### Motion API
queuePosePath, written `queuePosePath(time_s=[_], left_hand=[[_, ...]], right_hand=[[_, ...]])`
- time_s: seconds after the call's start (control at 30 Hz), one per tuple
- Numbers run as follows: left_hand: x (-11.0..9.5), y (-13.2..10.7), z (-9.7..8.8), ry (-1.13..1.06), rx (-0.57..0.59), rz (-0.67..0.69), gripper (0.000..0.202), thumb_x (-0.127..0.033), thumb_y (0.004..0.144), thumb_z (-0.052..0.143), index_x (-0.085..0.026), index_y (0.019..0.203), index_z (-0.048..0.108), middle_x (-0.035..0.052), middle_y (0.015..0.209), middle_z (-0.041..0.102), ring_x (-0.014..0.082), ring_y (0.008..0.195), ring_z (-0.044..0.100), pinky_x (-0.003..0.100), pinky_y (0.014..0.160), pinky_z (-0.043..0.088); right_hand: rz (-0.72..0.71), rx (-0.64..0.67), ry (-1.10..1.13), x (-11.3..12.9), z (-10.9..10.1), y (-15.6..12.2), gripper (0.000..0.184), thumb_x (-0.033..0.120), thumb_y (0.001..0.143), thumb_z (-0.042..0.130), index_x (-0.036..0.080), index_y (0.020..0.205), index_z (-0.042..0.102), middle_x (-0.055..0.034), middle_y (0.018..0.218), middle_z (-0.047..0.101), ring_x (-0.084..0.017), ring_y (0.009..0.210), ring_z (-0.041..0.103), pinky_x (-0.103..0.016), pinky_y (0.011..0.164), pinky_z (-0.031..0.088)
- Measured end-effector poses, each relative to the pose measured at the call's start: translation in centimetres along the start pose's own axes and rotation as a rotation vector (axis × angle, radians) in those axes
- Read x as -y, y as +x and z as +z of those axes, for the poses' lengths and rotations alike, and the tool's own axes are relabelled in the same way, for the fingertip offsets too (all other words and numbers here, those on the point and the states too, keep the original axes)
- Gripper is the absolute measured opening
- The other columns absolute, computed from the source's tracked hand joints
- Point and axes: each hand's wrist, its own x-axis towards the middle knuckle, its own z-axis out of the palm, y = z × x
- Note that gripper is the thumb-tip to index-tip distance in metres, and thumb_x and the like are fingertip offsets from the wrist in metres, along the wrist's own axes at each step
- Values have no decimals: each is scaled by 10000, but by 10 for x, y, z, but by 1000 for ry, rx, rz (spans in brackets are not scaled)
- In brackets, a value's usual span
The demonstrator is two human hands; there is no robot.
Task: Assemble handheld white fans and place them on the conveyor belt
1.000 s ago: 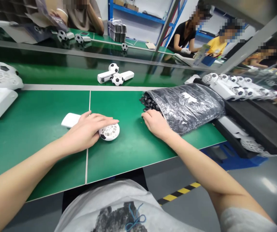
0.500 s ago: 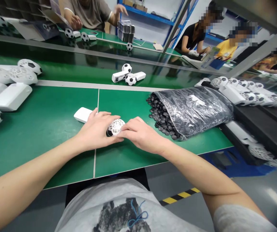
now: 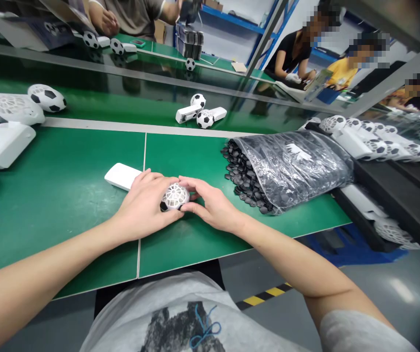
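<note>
A small white fan with a football-patterned round head [image 3: 175, 196] and a flat white handle [image 3: 121, 176] lies on the green table [image 3: 66, 195]. My left hand [image 3: 145, 208] is wrapped over its neck and head from the left. My right hand [image 3: 210, 205] pinches the head from the right, fingertips pressed on its grille. A clear plastic bag [image 3: 290, 164] spilling several small black pieces [image 3: 242, 178] lies just right of my hands.
White fan parts [image 3: 8, 127] are piled at the left edge. Two finished football fans [image 3: 200, 113] lie on the dark green belt behind. A black tray with several fans [image 3: 371, 139] stands at right. Other people work across the belt [image 3: 129, 14].
My right hand left the bag of black pieces and came to the fan head, where it now pinches the grille. The left hand stayed on the fan.
</note>
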Motion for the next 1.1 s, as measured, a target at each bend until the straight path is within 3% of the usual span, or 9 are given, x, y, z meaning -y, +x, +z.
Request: queuePosePath(time_s=[0.3,0.43,0.57,0.87,1.1], left_hand=[[3,-3,1,7,20,28,630,-546,690,571,-166,1185,486,79,1080,604,258,1057,479,487,1044,205],[0,-1,0,-9,10,13,515,-503,729,538,-192,1139,519,61,1057,616,251,1026,496,476,1018,244],[-1,1,0,-16,3,-13,485,-492,737,526,-188,1114,543,64,1011,625,258,981,509,453,942,324],[0,-1,-2,-32,32,-17,523,-500,743,528,-174,1152,522,73,1022,612,260,982,498,444,920,335],[-3,-1,2,15,-21,-55,485,-506,766,486,-190,1131,526,84,1019,612,276,990,504,450,896,360]], right_hand=[[33,14,2,3,-2,1,413,249,816,573,187,1200,435,-109,1290,470,-206,1077,514,-327,757,517],[105,11,35,0,2,-2,417,278,822,569,202,1200,413,-83,1202,532,-186,960,565,-312,697,510],[125,-27,55,2,5,-2,368,249,832,552,202,1171,418,-77,1166,548,-194,1022,537,-321,739,491],[109,2,107,-2,0,5,401,305,796,601,186,1148,451,-65,1115,567,-152,862,565,-282,670,486],[96,-98,37,1,14,4,372,290,818,567,168,1149,451,-85,1138,567,-177,980,545,-301,744,482]])
